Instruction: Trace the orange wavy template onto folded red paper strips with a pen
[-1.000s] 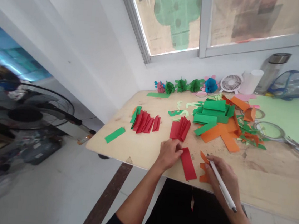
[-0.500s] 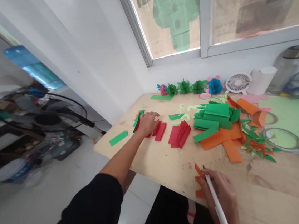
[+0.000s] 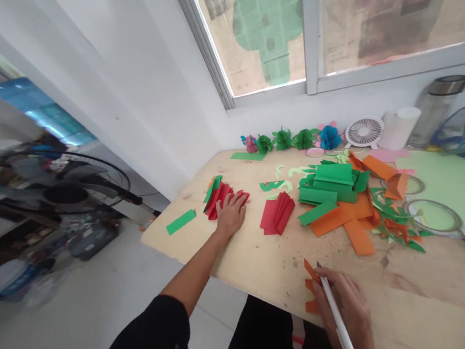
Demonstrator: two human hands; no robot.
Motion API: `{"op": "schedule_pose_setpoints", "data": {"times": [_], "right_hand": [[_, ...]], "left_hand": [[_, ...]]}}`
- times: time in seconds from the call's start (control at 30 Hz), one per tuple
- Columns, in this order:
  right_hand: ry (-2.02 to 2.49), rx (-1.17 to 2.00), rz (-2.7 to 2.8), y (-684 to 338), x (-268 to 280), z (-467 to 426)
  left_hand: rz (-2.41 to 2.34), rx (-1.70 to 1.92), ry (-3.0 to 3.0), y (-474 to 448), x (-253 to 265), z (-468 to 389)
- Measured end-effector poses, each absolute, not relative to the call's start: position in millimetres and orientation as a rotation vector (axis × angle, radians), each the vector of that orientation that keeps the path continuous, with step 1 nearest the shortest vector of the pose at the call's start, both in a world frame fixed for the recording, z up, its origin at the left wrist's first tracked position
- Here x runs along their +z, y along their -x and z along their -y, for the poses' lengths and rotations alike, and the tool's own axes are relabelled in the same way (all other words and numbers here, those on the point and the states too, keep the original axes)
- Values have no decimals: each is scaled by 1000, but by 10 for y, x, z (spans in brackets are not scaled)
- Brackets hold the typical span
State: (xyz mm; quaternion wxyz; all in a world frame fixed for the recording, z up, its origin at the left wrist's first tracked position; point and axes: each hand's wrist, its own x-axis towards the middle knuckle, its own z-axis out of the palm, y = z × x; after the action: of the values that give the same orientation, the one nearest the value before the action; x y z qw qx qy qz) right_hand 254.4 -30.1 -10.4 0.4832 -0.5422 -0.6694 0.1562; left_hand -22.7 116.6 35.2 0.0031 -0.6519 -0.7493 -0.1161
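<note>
My left hand (image 3: 231,215) rests on a fanned row of folded red paper pieces (image 3: 212,206) at the table's left. Its fingers are spread over the right part of the row, hiding some of it. In my right hand (image 3: 347,305), near the front edge, is a slim white pen-like tool (image 3: 341,327), its dark tip pointing away from me. A folded orange paper piece (image 3: 310,306) shows beside the fingers of that hand; whether they also pinch it is hard to see. Between the hands lies another stack of folded red paper (image 3: 277,216).
Green paper strips (image 3: 327,185) lie over orange ones (image 3: 360,234), right of centre. Paper scraps (image 3: 403,227) and a round hoop (image 3: 433,214) are farther right. Paper flowers (image 3: 282,138), a small white fan (image 3: 364,132) and a bottle (image 3: 439,108) line the wall. A green strip (image 3: 180,222) lies left.
My left hand has moved from the left end of the red row to its right part, and the red pieces are pushed closer together. My right hand looks unchanged.
</note>
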Motion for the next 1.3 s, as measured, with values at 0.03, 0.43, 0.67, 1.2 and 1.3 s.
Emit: {"op": "schedule_pose_setpoints", "data": {"times": [0.03,0.43,0.67,1.2,1.3], "right_hand": [[1328,375,1630,-2541,-101,300],[1449,235,1649,-2541,-143,284],[1511,276,1632,-2481,-67,328],[1520,389,1559,-2477,30,304],[1558,457,1503,-2462,38,292]], "left_hand": [[2343,-384,2055,196,341,-1138],[2506,-422,2161,-189,319,-1126],[2692,-407,2111,-279,316,-1133],[2645,-1118,2270,12,308,-282],[2533,-1226,2406,-164,247,9]]}}
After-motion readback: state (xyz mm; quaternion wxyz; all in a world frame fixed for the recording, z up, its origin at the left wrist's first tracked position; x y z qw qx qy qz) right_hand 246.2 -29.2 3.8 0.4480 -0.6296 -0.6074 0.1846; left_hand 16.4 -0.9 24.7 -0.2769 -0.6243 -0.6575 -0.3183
